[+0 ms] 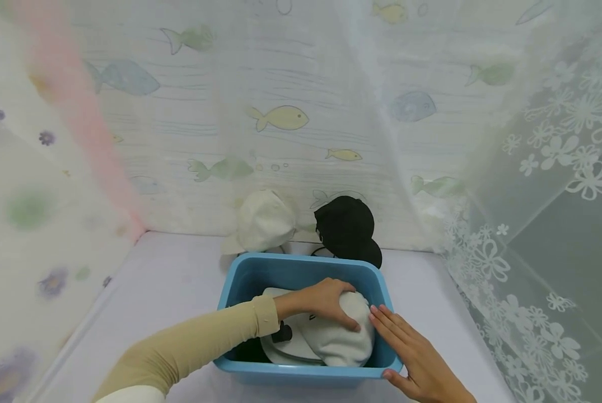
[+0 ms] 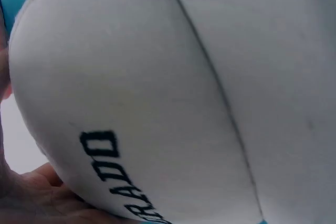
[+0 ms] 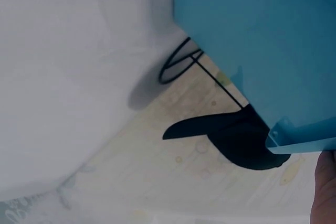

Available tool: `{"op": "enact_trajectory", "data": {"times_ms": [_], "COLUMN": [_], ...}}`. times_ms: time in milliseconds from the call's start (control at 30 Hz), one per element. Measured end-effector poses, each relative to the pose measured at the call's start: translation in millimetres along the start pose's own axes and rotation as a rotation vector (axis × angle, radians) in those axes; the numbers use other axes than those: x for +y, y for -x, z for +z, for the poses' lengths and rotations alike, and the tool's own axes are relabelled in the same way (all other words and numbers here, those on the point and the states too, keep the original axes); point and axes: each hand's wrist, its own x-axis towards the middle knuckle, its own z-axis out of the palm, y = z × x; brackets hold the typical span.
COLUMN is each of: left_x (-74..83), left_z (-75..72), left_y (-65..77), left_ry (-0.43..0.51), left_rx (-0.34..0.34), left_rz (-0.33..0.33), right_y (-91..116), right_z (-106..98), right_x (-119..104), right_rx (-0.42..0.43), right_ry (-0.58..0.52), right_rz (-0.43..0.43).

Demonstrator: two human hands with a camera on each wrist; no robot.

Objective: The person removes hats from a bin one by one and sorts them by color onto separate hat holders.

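Inside a blue plastic bin [image 1: 306,368] lies a white baseball cap [image 1: 338,342], its rounded crown toward the right wall. My left hand [image 1: 323,302] reaches over the left rim and grips that crown, thumb on the near side and fingers on the far side. The left wrist view shows the white cap [image 2: 136,72] up close, with dark lettering and a dark seam line. Straight fingers of my right hand [image 1: 416,354] rest along the bin's right rim, thumb at the near corner. A small dark piece [image 1: 282,333] shows beside the white brims, partly under my left wrist.
Behind the bin, a cream cap [image 1: 265,221] and a black cap [image 1: 348,229] sit on thin wire stands. A white cloth covers the table [image 1: 180,280]. Fish-patterned curtain [image 1: 301,140] hangs at the back, with sheer flowered curtains at both sides.
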Motion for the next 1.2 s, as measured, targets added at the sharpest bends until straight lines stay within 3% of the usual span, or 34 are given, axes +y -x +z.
{"op": "enact_trajectory", "data": {"times_ms": [200,633,1200], "left_x": [-2.1,-6.8,-3.5], "left_z": [-1.6,-19.4,-50.6], "left_y": [4.2,19.8,51.5], "left_ry": [0.029,0.159,0.256], "left_rx": [0.032,0.087,0.129], "left_rz": [0.021,0.065,0.141], "right_y": [0.8,0.0,-0.6], "right_z": [0.1,0.5,1.9], "right_x": [-0.5,-0.8,-1.7], "right_rx": [0.011,0.011,0.023], "right_ry": [-0.011,-0.043,-0.047], "right_rz": [-0.01,-0.003,0.02]}}
